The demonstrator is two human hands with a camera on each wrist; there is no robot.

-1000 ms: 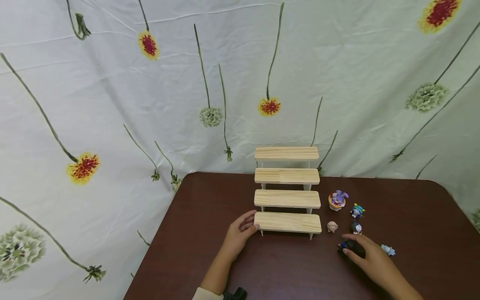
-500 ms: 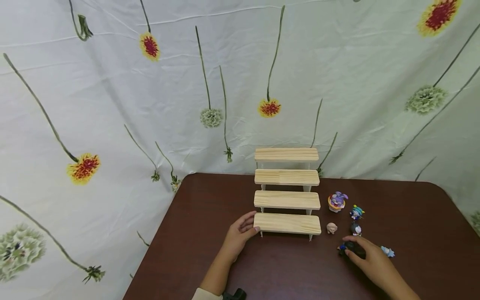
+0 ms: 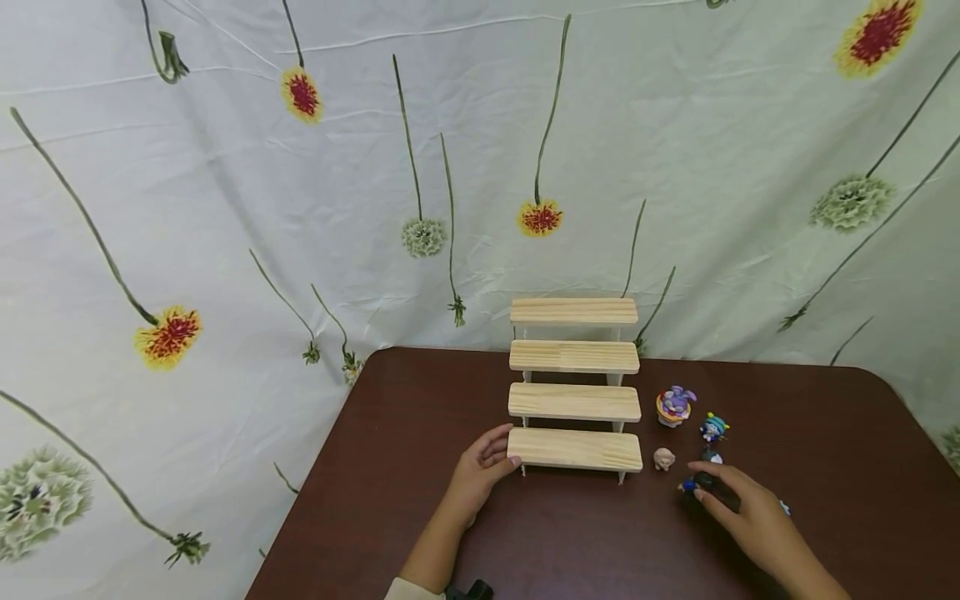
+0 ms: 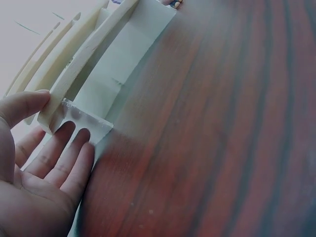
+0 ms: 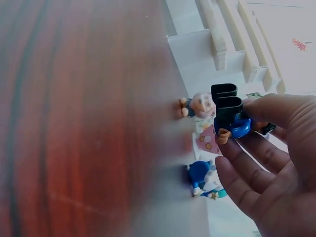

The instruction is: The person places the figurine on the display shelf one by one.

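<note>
A four-step wooden display shelf [image 3: 575, 448] with clear side panels stands on the dark table. My left hand [image 3: 474, 477] grips the left end of its lowest board, thumb on the board's edge and fingertips against the side panel, as the left wrist view shows. To the right of the shelf, my right hand [image 3: 752, 508] pinches a small toy figure [image 5: 229, 113] with a blue body and black legs between thumb and fingers. From the head view its dark top shows between the fingertips. A pinkish figure [image 3: 663, 458] and a dark-and-white figure [image 3: 712, 456] stand close by.
Behind these are a purple figure in an orange-rimmed pot [image 3: 674, 407] and a figure with a teal hat [image 3: 714, 427]. A light blue figure [image 3: 784, 507] is mostly hidden by my right hand. A flowered cloth [image 3: 345, 167] hangs behind the table [image 3: 420, 392].
My right hand has moved slightly right and away from me with the toy figure, now covering most of the light blue figure. My left hand stays on the shelf.
</note>
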